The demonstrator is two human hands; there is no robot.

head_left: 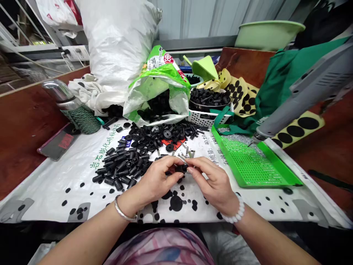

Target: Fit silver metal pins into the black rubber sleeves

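Over the front of the table my two hands meet at a small black plastic part [180,168]. My left hand [160,176] is closed on it from the left, thumb and forefinger around its edge. In the fingertips of my right hand [211,180] is a thin metal strip [182,158], pinched against the top of the part. How far the strip sits in the part is hidden by my fingers. Just beyond my hands lie loose metal strips [189,151] and round black caps [167,134]. Left of them spreads a heap of black plastic tubes [121,165].
A green tray [264,176] of small shiny pieces stands right, under a grey electric screwdriver [292,114]. Behind are an open green bag [157,84], a white basket [204,117] and a white sack [118,40]. A flask [74,106] and phone [59,141] lie left.
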